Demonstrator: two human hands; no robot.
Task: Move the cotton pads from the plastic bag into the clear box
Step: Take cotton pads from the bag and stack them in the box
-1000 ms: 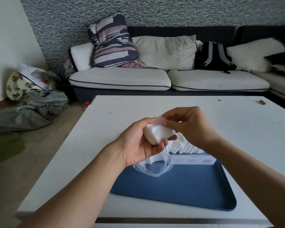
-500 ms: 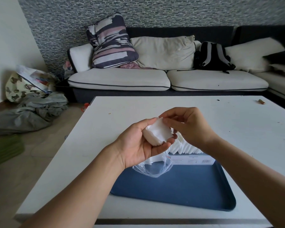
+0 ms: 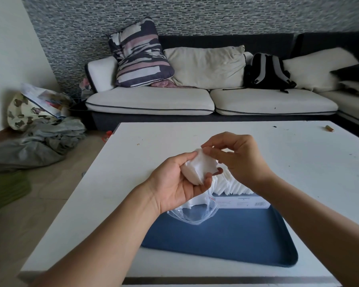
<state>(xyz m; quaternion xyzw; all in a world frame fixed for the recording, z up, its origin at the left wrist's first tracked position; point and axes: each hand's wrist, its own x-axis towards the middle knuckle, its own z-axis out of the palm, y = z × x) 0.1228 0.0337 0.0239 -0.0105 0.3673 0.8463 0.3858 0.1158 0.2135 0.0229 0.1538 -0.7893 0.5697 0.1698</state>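
A white counter (image 3: 278, 162) fills the lower half of the view, and a dark blue tray (image 3: 236, 241) lies on its near part. At the tray's far edge stands the clear box (image 3: 243, 203), a label on its near wall, with a row of white cotton pads (image 3: 232, 186) standing on edge in it and rising above its rim. Just left of the box, the plastic bag (image 3: 193, 214) lies crumpled on the tray with its clear mouth toward the camera and more white pads showing inside it.

Above the bag and the left end of the box, both hands meet in the air. The left hand (image 3: 174, 183) is palm up with its fingers curled round a small stack of cotton pads (image 3: 199, 169), so its grip is closed on the stack. The right hand (image 3: 240, 160) comes in from the right, its thumb and forefinger pinching the stack's upper far corner, the other fingers bent loosely behind.

Far right on the counter lies a small brown cylinder (image 3: 329, 128).
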